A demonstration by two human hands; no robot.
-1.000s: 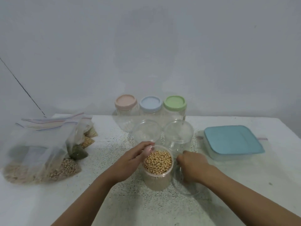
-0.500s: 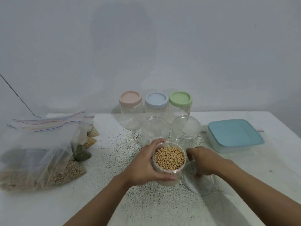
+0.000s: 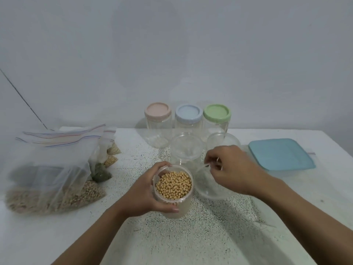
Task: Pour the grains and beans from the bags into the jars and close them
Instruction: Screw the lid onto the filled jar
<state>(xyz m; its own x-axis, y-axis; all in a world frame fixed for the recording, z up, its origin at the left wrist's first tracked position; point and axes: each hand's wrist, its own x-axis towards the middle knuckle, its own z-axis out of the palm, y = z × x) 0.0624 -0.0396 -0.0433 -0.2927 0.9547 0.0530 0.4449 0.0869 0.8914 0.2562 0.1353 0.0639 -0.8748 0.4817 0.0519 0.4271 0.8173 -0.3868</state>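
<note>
A clear jar [image 3: 176, 206] full of yellow soybeans stands at the table's front centre. My left hand [image 3: 147, 192] grips it around its left side and rim. Just to its right, my right hand [image 3: 232, 169] pinches the rim of a clear round lid [image 3: 209, 189] and holds it tilted over the table. Two empty clear jars [image 3: 186, 150] [image 3: 222, 139] with clear lids stand behind. Further back are three empty jars with pink [image 3: 157, 109], blue [image 3: 188, 112] and green [image 3: 216, 111] lids. Zip bags of grains and beans [image 3: 51, 169] lie at the left.
A rectangular container with a blue lid [image 3: 279, 154] sits at the right, on the white speckled table [image 3: 200, 236]. A grey wall runs close behind the jars. The table's right and back edges are in view.
My left hand went from touching the jar's rim to gripping the jar. My right hand lifted the clear lid's edge off the table beside the jar.
</note>
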